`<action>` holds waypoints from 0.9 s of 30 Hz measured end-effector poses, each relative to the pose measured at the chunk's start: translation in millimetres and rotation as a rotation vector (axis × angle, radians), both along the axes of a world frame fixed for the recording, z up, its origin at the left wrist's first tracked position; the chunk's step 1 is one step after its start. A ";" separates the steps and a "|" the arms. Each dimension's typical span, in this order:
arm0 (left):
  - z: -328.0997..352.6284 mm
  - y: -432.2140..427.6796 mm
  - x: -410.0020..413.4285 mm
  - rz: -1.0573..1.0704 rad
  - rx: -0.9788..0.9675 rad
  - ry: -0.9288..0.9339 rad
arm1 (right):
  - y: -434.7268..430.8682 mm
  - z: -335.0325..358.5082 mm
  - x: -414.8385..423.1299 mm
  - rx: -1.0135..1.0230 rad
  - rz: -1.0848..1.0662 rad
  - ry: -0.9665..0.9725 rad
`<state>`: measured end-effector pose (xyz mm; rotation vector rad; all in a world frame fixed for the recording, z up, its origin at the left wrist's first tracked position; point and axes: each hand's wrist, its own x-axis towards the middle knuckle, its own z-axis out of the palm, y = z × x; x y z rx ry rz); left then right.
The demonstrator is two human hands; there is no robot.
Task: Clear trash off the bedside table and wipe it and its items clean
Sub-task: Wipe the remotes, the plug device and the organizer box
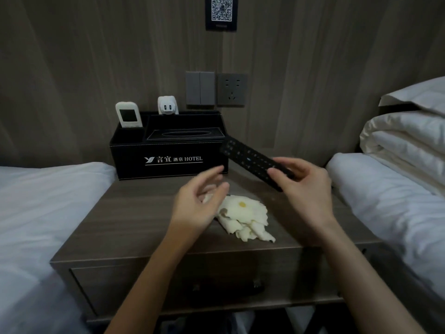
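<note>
My right hand (304, 189) grips the near end of a black TV remote (245, 156), held in the air above the wooden bedside table (134, 227) and pointing up-left toward the organiser. My left hand (197, 203) hovers open over the table, fingers loosely spread, just left of a crumpled cream cloth (245, 218) with a yellow spot that lies on the tabletop. A black hotel tissue-box organiser (168, 155) stands at the back of the table. It holds a white air-conditioner remote (128, 115) and a white charger plug (167, 106).
White beds flank the table on the left (36, 213) and right (395, 201), with folded duvets (407, 138) stacked at right. Wall switches (199, 89) and a socket (232, 89) sit above the organiser. A drawer (168, 285) with a dark handle is below the tabletop.
</note>
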<state>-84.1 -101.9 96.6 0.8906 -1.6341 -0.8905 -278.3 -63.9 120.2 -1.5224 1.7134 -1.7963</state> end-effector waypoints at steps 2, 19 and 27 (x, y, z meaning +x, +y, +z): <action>-7.8 1.6 -6.5 0.011 -0.085 -0.223 | -0.3 -6.1 -23.6 0.062 -0.083 -0.046; -18.6 -5.8 -14.6 0.060 -0.112 -0.558 | -2.9 -36.3 -70.1 0.182 -0.305 0.182; -21.6 -10.0 -14.0 0.075 -0.130 -0.575 | 2.9 -34.2 -61.4 0.316 -0.367 0.513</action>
